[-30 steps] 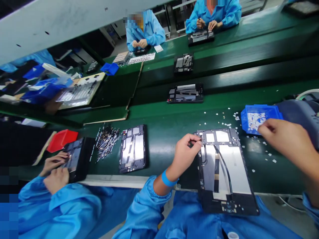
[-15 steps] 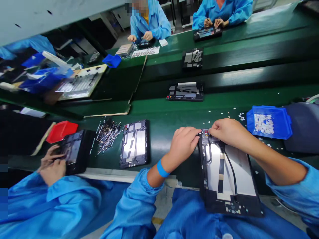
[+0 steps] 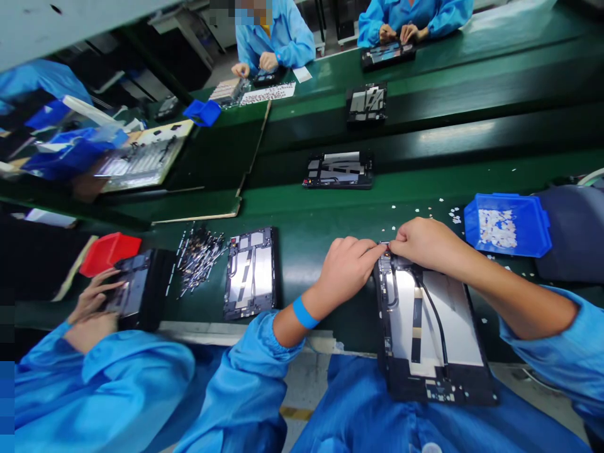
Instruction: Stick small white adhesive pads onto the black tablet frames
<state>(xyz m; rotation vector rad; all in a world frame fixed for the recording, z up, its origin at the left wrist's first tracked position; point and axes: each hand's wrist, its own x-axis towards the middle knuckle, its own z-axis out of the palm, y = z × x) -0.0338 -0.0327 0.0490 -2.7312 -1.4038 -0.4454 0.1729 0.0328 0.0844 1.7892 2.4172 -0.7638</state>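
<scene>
An open tablet frame [image 3: 434, 327] with white panels and a black cable lies on the green belt [image 3: 311, 233] in front of me, its near end over the edge. My left hand [image 3: 346, 267] is curled at the frame's top left corner, fingertips pressed on it. My right hand [image 3: 425, 242] pinches at the same top corner, touching the left fingertips. What the right fingers hold is too small to make out. A blue tray [image 3: 507, 223] of small white pieces sits to the right.
Another tablet frame [image 3: 250, 274] lies left of my hands beside a heap of thin metal parts [image 3: 198, 255]. A co-worker's hands [image 3: 97, 308] work on a frame at far left near a red tray [image 3: 108, 251]. More frames [image 3: 337, 170] ride the belt; people sit opposite.
My right hand came back from the blue tray to the frame's top corner and now pinches there beside my left hand. The view shifted slightly.
</scene>
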